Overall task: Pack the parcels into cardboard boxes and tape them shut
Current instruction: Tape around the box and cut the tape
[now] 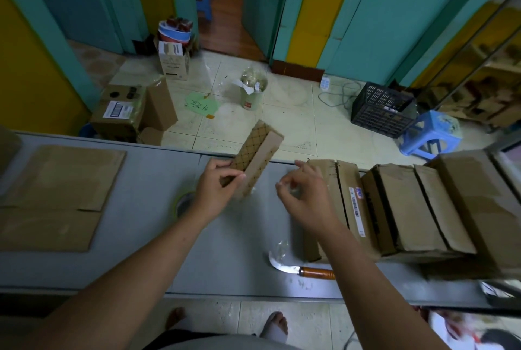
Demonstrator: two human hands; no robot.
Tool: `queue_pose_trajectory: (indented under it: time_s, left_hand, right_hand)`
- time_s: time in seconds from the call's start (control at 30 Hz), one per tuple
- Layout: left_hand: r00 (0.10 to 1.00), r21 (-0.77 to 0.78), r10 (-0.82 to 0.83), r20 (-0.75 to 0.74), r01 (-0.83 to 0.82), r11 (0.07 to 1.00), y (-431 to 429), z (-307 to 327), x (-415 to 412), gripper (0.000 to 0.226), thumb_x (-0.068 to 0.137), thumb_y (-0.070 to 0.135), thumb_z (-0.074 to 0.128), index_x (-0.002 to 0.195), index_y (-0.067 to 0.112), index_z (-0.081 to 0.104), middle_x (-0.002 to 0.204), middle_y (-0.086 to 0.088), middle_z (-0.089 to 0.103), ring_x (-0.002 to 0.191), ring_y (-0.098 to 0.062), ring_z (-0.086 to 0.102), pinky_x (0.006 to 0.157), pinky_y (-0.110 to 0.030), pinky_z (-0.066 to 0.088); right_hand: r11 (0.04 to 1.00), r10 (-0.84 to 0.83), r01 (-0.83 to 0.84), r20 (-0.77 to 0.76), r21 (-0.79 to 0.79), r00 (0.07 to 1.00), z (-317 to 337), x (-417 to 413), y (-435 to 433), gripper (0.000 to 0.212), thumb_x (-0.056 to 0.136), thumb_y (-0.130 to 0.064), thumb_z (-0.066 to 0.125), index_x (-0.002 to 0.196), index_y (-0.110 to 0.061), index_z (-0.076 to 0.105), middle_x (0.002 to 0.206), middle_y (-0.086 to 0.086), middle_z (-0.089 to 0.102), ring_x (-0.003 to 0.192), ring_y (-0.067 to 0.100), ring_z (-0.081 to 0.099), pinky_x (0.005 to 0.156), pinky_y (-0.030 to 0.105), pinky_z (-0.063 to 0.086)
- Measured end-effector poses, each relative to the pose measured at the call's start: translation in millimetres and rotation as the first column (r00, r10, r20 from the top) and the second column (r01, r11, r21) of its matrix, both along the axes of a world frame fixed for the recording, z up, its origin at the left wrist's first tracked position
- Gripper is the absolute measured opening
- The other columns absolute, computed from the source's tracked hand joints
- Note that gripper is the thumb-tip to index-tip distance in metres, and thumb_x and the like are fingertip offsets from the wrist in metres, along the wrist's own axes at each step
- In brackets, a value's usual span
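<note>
My left hand (215, 184) grips a slim brown parcel box (258, 156) with a diamond pattern on one face, held tilted above the grey table (146, 236). My right hand (303, 194) hovers just right of it with thumb and fingers pinched together, apparently on a bit of clear film or tape that is too blurred to make out. A roll of tape (183, 204) lies on the table, partly hidden under my left wrist. Flattened cardboard sheets (56, 194) lie at the left. A row of folded cardboard boxes (408, 208) leans at the right.
A curved knife with a wooden handle (304, 269) lies near the table's front edge. Beyond the table the floor holds brown cartons (127, 109), a bin (252, 90), a black crate (380, 109) and a blue stool (431, 135).
</note>
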State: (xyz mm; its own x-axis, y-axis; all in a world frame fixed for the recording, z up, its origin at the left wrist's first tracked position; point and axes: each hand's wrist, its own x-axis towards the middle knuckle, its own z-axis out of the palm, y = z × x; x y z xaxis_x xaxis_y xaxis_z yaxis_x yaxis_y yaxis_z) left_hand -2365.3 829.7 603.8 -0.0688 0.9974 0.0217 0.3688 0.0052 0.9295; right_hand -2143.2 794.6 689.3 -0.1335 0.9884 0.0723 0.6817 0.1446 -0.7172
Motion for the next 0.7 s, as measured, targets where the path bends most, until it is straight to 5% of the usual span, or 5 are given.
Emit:
queue_pose_trajectory:
  time_s: [0.1,0.2,0.37,0.5,0.7]
  left_hand:
    - [0.999,-0.035,0.01,0.037,-0.009,0.999,-5,-6,4,0.014,0.092,0.025,0.08,0.102,0.016,0.084,0.129,-0.003,0.056,0.109,0.014,0.052,0.086,0.002,0.038]
    - [1.0,-0.033,0.014,0.014,-0.014,0.999,0,-4,10,0.008,0.089,0.021,0.084,0.096,0.016,0.084,0.127,-0.003,0.056,0.107,0.0,0.055,0.085,0.005,0.034]
    - [0.997,-0.034,-0.078,0.029,0.079,0.996,12,-4,5,0.013,0.084,0.026,0.088,0.087,0.024,0.076,0.127,0.006,0.059,0.117,-0.006,0.058,0.103,-0.028,0.048]
    - [0.981,-0.183,-0.14,0.134,0.163,0.97,20,7,-3,0.054,0.081,0.024,0.091,0.112,0.016,0.049,0.122,0.012,0.063,0.1,0.0,0.061,0.069,-0.019,0.051]
    - [0.936,-0.21,-0.325,0.135,0.347,0.914,38,11,-12,0.097,0.081,0.028,0.091,0.157,0.041,0.032,0.139,0.022,0.05,0.101,-0.02,0.071,0.066,-0.025,0.061]
  right_hand:
    - [0.999,0.032,-0.034,-0.058,-0.033,0.998,1,-7,17,0.016,0.091,-0.019,0.073,0.075,-0.02,0.069,0.088,-0.012,0.067,0.135,0.004,0.048,0.104,0.029,0.043]
    - [0.995,0.098,-0.098,-0.068,0.013,0.993,2,-15,28,0.015,0.087,-0.021,0.071,0.073,-0.022,0.069,0.074,-0.011,0.06,0.097,-0.002,0.064,0.107,0.04,0.05]
    - [0.994,0.111,-0.112,-0.081,-0.005,0.991,5,-16,35,0.014,0.083,-0.031,0.066,0.069,-0.031,0.065,0.07,-0.013,0.06,0.07,0.008,0.056,0.1,0.054,0.054]
    - [0.993,0.12,-0.121,-0.128,-0.004,0.985,3,-12,32,0.016,0.085,-0.025,0.066,0.069,-0.029,0.065,0.069,-0.013,0.06,0.072,0.012,0.058,0.101,0.054,0.052]
    - [0.992,0.124,-0.124,-0.166,0.007,0.978,-1,-8,33,0.019,0.087,-0.012,0.068,0.07,-0.02,0.066,0.071,0.0,0.062,0.075,0.015,0.061,0.1,0.051,0.052]
